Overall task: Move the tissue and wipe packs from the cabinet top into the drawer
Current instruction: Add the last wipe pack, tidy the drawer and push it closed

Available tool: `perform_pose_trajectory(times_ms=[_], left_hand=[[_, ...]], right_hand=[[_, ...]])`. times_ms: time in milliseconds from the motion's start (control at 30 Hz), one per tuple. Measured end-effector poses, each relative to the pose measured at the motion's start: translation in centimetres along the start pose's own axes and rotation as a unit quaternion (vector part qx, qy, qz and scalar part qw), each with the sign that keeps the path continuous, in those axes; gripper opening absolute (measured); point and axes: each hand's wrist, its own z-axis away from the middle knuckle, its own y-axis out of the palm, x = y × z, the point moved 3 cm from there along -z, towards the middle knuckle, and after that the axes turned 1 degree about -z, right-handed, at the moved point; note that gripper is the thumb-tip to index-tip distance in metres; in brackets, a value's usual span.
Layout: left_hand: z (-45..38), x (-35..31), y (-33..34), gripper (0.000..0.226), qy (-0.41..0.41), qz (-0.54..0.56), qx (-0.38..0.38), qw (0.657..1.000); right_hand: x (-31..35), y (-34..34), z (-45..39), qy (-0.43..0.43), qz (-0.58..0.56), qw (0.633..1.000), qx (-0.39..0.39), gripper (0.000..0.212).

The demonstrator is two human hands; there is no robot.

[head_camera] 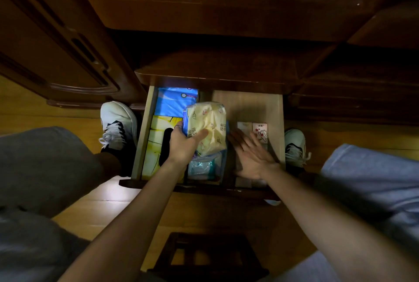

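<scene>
Stool [204,256] of dark wood is seen nearest the camera, on a yellow wooden floor [222,211], between two knees clad in grey fabric. Two bare forearms are stretched forward over it into an open drawer [275,109] of pale wood. The left hand [184,143] is curled around the near end of a pale yellow tissue pack [207,127], with the thumb laid across its top; the pack is held tilted over the middle of the drawer. Beneath it a clear, bluish wipe pack [201,167] is lodged in the drawer's near middle section. The right hand [251,157] is spread flat with fingers straight, nothing gripped, over the drawer's right section, where two small pocket packs [252,131] lie side by side. Along the drawer's left side a yellow pack [156,141] is seen, and beyond it a blue pack [174,102]. White shoes [118,125] are planted on either side of the drawer. Farthest away, the dark cabinet top [217,70] overhangs the drawer.
</scene>
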Motion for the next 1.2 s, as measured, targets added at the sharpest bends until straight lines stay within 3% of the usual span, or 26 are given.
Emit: perform_pose_trajectory(times_ms=[200, 300, 400, 500, 633, 700, 933, 1100, 1200], left_hand=[[-0.2, 0.2, 0.0, 0.045, -0.01, 0.003, -0.008, 1.0], [-0.3, 0.1, 0.1, 0.044, -0.012, 0.003, -0.011, 1.0], [-0.3, 0.1, 0.7, 0.039, -0.015, 0.007, 0.006, 1.0], [-0.4, 0.2, 1.7, 0.036, -0.03, 0.025, 0.037, 0.999], [-0.4, 1.1, 4.5, 0.043, -0.063, 0.028, 0.088, 0.994], [-0.1, 1.7, 6.8, 0.042, -0.09, 0.011, 0.115, 0.989], [2.4, 4.0, 13.6, 0.054, -0.194, -0.052, 0.201, 0.959], [3.0, 5.2, 12.3, 0.067, -0.199, -0.023, 0.198, 0.96], [3.1, 5.6, 11.6, 0.065, -0.206, 0.022, 0.197, 0.958]], right_hand=[[0.1, 0.2, -0.7, 0.008, 0.048, 0.996, 0.069, 0.115], [-0.3, 0.6, -0.1, 0.003, 0.052, 0.997, 0.063, 0.113], [-0.5, -0.5, 0.2, -0.004, -0.014, 1.0, -0.001, 0.103], [-1.9, -3.2, 0.7, 0.056, -0.093, 0.988, -0.108, 0.07], [-4.9, -6.9, 3.0, 0.191, -0.246, 0.901, -0.303, 0.043], [-6.3, -7.3, 4.9, 0.22, -0.254, 0.881, -0.332, 0.039], [-8.4, -4.1, 9.5, 0.279, -0.279, 0.889, -0.232, 0.045], [-6.2, -4.7, 7.4, 0.139, -0.237, 0.945, -0.178, 0.065], [-5.5, -4.8, 5.7, 0.087, -0.197, 0.969, -0.118, 0.058]])
